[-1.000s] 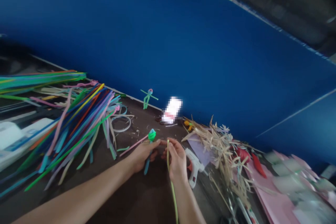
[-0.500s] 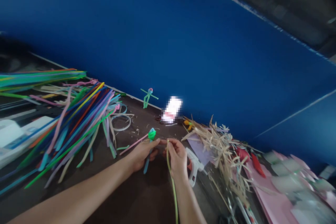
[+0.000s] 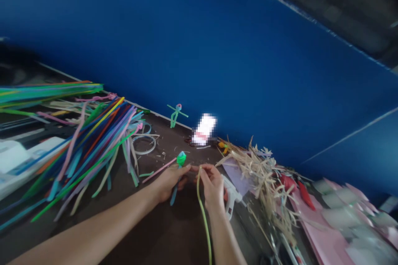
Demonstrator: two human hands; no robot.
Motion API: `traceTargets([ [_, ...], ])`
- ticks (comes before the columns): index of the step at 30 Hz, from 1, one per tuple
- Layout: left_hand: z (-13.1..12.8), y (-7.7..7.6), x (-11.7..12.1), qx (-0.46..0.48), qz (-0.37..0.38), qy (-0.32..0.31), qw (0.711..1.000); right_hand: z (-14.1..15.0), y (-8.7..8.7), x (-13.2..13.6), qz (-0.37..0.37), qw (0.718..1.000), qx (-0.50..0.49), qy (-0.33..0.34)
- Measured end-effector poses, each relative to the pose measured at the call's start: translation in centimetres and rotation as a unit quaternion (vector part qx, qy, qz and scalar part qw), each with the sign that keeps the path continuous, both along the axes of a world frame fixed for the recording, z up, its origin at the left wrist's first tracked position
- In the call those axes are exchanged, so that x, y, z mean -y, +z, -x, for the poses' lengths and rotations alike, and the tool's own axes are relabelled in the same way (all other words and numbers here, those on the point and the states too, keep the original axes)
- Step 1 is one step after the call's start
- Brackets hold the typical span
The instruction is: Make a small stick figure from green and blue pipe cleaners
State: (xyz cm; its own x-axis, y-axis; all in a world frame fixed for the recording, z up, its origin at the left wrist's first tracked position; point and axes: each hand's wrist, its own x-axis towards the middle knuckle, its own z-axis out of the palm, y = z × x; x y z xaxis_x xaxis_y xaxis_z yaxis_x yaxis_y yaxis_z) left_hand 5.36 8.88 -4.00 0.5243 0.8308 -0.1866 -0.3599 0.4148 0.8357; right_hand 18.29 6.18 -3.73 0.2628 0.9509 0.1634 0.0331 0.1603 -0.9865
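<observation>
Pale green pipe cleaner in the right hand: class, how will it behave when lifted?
It seems fairly floppy: the pipe cleaner curves as it hangs below the right hand. It is probably light, since a fingertip pinch holds it up.

A dark table (image 3: 164, 219) — pipe cleaners (image 3: 93, 161), glue gun (image 3: 231, 196), dried straw (image 3: 261, 178).

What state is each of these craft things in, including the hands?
Left hand: closed around a green-wrapped pipe cleaner
Right hand: pinching a pale green pipe cleaner, which hangs down
White hot glue gun: lying beside the right hand
Pipe-cleaner figure: upright by the blue wall
Dried straw: loosely heaped
Loose pipe cleaners: fanned in a pile
</observation>
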Motion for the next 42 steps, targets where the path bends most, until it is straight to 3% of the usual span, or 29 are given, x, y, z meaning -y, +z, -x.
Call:
traceTargets([
  [16,0.2,-0.7,-0.4,0.048,0.040,-0.040,0.997,0.1,1.2,0.6,-0.035,0.992,0.121,0.024],
  [26,0.2,-0.4,-0.2,-0.006,-0.003,0.001,1.000,-0.2,0.6,0.3,-0.007,0.993,0.121,0.011],
  [37,-0.1,-0.5,-0.4,-0.054,0.003,0.061,0.997,-0.2,0.6,0.4,0.007,0.990,0.137,0.028],
  [42,0.0,-0.1,-0.3,-0.060,-0.002,0.033,0.998,-0.4,0.6,0.3,0.025,0.991,0.125,0.033],
])
